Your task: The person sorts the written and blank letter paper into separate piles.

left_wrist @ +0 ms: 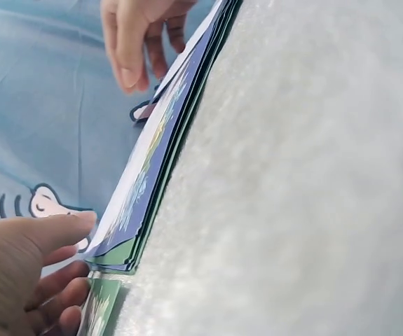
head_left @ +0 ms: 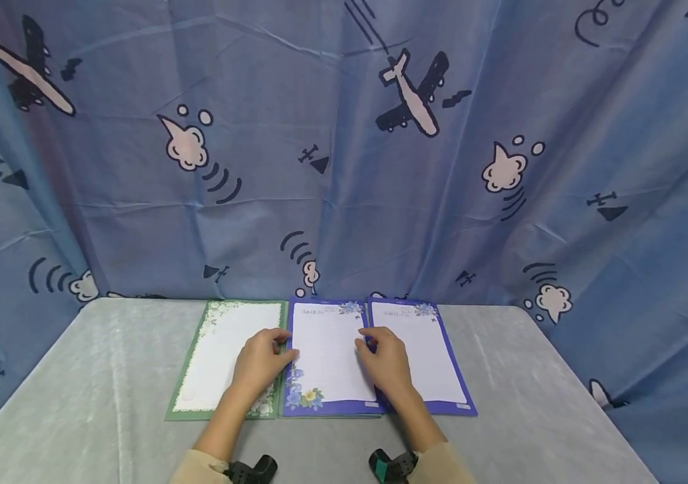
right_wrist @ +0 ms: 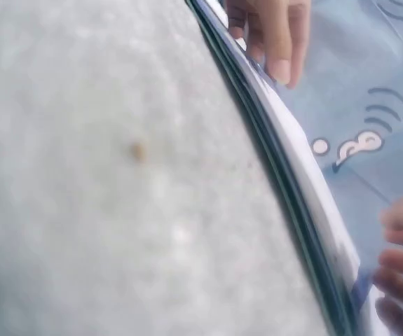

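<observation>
Sleeves [head_left: 199, 468] lie nearest, bottom centre; above, our left hand [head_left: 261, 359] and right hand [head_left: 388, 359], loose and ungripping, flank the stack [head_left: 332, 359] at lower centre. We're seemingly squaring it; next needs even pressure.

Soft light fills the head view, while the tabletop [right_wrist: 117, 210] blurs in the 2 wrist views.

Middle paper stack [head_left: 328, 356]; blue-bordered, flower-cornered, face-up

Blue curtain [head_left: 344, 161] behind grey, perhaps fuzzy tabletop [head_left: 519, 390]
</observation>
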### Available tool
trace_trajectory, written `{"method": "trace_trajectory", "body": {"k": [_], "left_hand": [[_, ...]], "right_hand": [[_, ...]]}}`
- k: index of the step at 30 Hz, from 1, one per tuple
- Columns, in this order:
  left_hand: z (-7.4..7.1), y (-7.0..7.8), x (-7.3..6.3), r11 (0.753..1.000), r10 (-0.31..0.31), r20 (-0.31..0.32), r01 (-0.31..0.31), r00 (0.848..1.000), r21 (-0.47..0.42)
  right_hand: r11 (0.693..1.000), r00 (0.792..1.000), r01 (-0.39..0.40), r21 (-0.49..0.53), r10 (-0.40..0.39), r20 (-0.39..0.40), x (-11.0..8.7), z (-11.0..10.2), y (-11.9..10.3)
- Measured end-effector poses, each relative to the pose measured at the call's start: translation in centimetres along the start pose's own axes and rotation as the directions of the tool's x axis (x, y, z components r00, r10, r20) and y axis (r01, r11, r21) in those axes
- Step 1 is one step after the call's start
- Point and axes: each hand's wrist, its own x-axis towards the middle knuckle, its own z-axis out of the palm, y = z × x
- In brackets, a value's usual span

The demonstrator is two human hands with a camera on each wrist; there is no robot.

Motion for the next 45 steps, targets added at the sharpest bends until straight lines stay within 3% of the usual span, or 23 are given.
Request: {"method": "trace_trajectory", "body": {"k": [7,18,24,30,36,45], "left_hand": [[0.4,-1.0,0.5,1.000,0.002,0.000,-0.002,1.000,0.008],[1.4,-1.6,0.4,0.998,-0.018,-0.034,0.016,0.999,-0.058],[1.3,-1.4,0.4,0.995,-0.047,-0.037,0.043,0.998,-0.091],[0.9,-1.5,0.5,0.991,-0.078,-0.034,0.074,0.996,-0.111],[1.3,-1.5,0.6,0.990,-0.080,-0.054,0.073,0.995,-0.119],[1.4,-1.8,0.5,0.996,-0.050,-0.104,0.042,0.993,-0.079]], "right_hand": [[0.996,0.994,-0.083,-0.037,0.081,-0.072,-0.1,0.6,1.2],[0.997,0.993,-0.070,-0.024,0.068,-0.093,-0.6,1.0,2.4],[0.997,0.996,-0.055,0.044,0.058,-0.074,-0.6,0.8,2.5],[0.984,0.989,-0.128,0.125,0.135,-0.054,-0.6,0.9,2.5],[0.973,0.985,-0.140,0.181,0.156,-0.076,-0.3,0.7,2.8],[0.971,0.984,-0.151,0.187,0.166,-0.067,-0.3,0.8,2.8]]}}
